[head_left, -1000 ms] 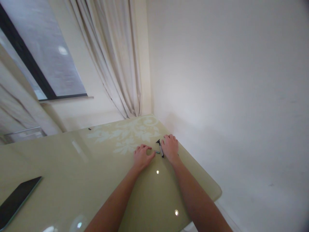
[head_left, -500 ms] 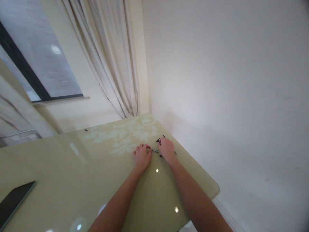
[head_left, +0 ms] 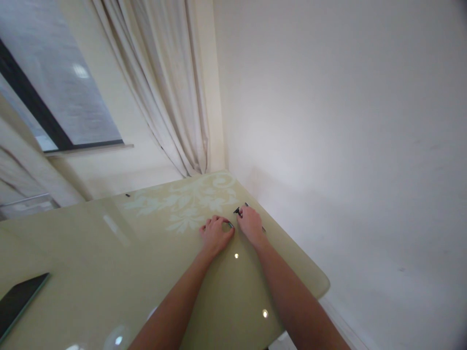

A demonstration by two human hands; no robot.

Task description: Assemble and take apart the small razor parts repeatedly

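Note:
My left hand (head_left: 216,235) rests on the table with thumb and forefinger closed on a short dark metal tube (head_left: 230,225). Just to its right, my right hand (head_left: 250,222) is closed on a small black piece with a T-shaped head (head_left: 237,211), which pokes out left of the fingers. What else those fingers cover is hidden. A thin metallic rod (head_left: 263,229) lies under or behind the right hand, its ends showing on both sides. The two hands are close but apart.
The glossy greenish table (head_left: 153,267) has a pale leaf pattern near its far corner. A small black bit (head_left: 127,195) lies by the far edge, and a dark flat panel (head_left: 22,296) at the left. A wall (head_left: 328,146) borders the right side; curtains (head_left: 160,78) hang behind.
My left thumb and forefinger have closed on the short tube, which lay between the hands. The black T-shaped head shows more clearly beside my right fingers.

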